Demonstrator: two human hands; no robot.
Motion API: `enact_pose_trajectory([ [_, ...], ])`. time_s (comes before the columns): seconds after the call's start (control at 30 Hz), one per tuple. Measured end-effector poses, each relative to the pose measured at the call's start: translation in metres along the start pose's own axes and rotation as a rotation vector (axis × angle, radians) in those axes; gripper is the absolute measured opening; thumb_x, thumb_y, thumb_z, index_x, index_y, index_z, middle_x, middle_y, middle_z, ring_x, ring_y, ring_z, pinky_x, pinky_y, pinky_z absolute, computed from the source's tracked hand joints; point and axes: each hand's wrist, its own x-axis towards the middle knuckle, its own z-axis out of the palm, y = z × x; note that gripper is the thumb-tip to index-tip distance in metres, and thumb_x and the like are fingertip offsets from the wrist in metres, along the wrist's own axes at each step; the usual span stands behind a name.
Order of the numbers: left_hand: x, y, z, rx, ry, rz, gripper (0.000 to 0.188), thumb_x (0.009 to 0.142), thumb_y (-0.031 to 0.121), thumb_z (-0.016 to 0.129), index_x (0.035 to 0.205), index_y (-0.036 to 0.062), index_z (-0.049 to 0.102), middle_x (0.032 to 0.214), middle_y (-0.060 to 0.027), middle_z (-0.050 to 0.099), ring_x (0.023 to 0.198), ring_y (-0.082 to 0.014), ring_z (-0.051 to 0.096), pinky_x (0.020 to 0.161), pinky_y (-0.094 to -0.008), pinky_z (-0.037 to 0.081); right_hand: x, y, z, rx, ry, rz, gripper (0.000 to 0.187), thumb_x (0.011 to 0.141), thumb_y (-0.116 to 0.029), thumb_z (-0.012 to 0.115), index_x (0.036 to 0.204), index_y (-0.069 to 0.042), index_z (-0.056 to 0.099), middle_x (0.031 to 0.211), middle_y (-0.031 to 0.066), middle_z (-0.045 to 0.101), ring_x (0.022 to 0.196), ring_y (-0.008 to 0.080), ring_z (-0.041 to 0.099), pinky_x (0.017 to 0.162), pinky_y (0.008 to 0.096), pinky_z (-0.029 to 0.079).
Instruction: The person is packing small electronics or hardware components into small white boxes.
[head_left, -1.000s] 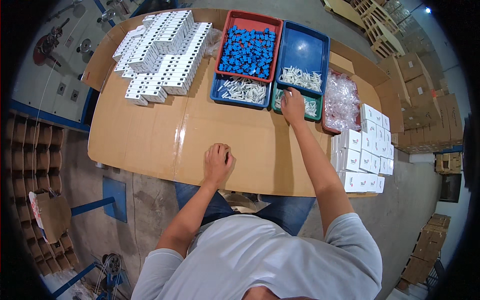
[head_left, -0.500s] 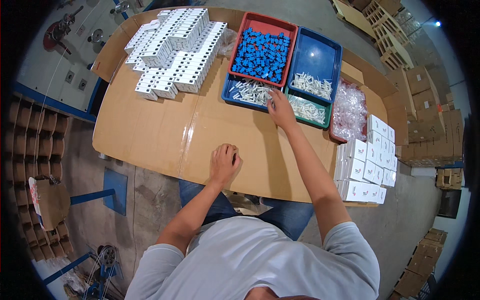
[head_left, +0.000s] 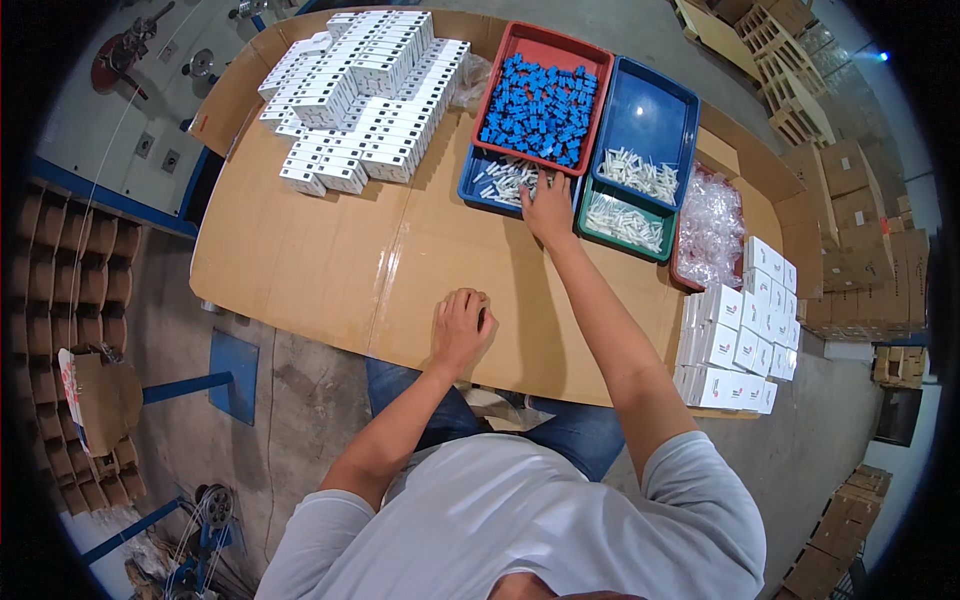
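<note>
My right hand (head_left: 550, 212) reaches into a blue tray (head_left: 478, 200) of small white sticks (head_left: 508, 182). Its fingers are apart and dip among the sticks; no held piece shows. A red tray (head_left: 603, 90) full of small blue plastic parts (head_left: 535, 112) overlaps the far side of that tray. On the cardboard tabletop (head_left: 330, 260), close to the near edge, rests my left hand (head_left: 461, 330). Its fingers are curled, with a dark spot by the thumb; what they hold, if anything, is hidden.
Rows of white boxes (head_left: 370, 110) are stacked at the far left. Right of my hand are another blue tray (head_left: 645, 110) and a green tray (head_left: 625, 225) with white pieces, a red tray of clear plastic pieces (head_left: 708, 230), and stacked white packs (head_left: 740, 345). Cardboard walls (head_left: 800, 200) border the table.
My right hand has moved slightly left and deeper into the sticks, its fingers spreading. My left hand stays curled at the near edge. The whole view has shifted a little.
</note>
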Motion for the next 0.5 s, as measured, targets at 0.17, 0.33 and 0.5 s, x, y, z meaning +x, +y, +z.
enact_pose_trajectory([
  [0.17, 0.000, -0.003, -0.003, 0.004, 0.020, -0.001, 0.024, 0.082, 0.013, 0.069, 0.104, 0.0071, 0.062, 0.106, -0.0096, 0.061, 0.104, -0.0286, 0.060, 0.087, -0.0432, 0.046, -0.009, -0.007, -0.015, 0.302, -0.110, -0.069, 0.045, 0.094, -0.027, 0.064, 0.125, 0.006, 0.061, 0.130, 0.0292, 0.056, 0.122, 0.0442, 0.054, 0.106, 0.0482, 0.044],
  [0.33, 0.001, -0.004, 0.000, 0.001, 0.012, 0.005, 0.024, 0.083, 0.016, 0.068, 0.104, 0.0082, 0.062, 0.107, -0.0089, 0.060, 0.104, -0.0286, 0.059, 0.089, -0.0438, 0.044, -0.008, -0.004, -0.003, 0.257, 0.130, -0.004, 0.044, 0.093, -0.026, 0.064, 0.124, 0.005, 0.062, 0.134, 0.0294, 0.054, 0.124, 0.0442, 0.053, 0.106, 0.0495, 0.044],
  [0.5, 0.003, -0.001, 0.003, 0.004, 0.019, 0.015, 0.023, 0.083, 0.016, 0.068, 0.104, 0.0086, 0.062, 0.106, -0.0087, 0.060, 0.103, -0.0284, 0.059, 0.088, -0.0436, 0.045, -0.003, -0.007, 0.009, -0.017, 0.149, 0.115, 0.043, 0.092, -0.026, 0.065, 0.125, 0.003, 0.062, 0.137, 0.0273, 0.051, 0.127, 0.0424, 0.050, 0.104, 0.0493, 0.045],
])
